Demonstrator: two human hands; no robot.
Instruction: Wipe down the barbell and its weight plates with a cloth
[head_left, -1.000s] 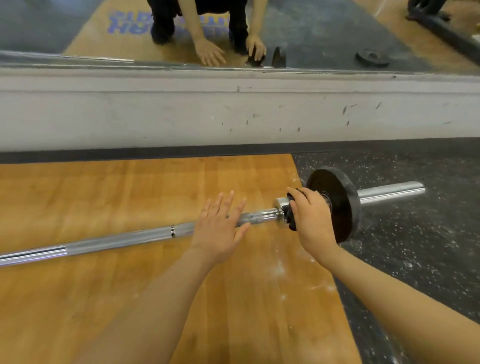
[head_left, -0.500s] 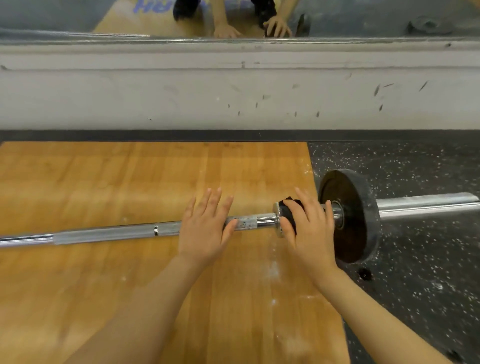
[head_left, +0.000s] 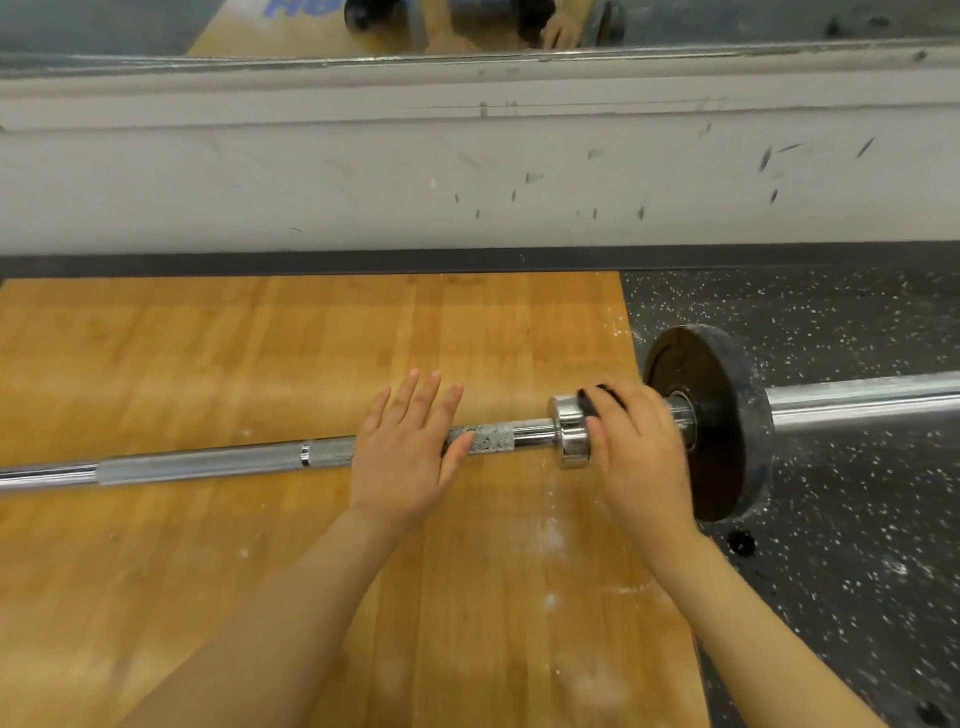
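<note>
Here the barbell (head_left: 218, 461) lies across the wooden platform (head_left: 260, 571) from nine to three o'clock. The left hand (head_left: 405, 457) rests flat on its knurled shaft, fingers straight. At its three o'clock, the right hand (head_left: 636, 447) presses a dark cloth (head_left: 597, 397) (mostly hidden) on the sleeve beside the weight plate (head_left: 722, 421).

Wooden platform (head_left: 218, 364) covers floor at left and centre; white chalk dust (head_left: 550, 538) scattered on its right part. Black rubber flooring (head_left: 857, 322), white-speckled, adjoins platform on the right. Scuffed white wall base (head_left: 363, 176) behind. Mirror (head_left: 130, 23) above it.
</note>
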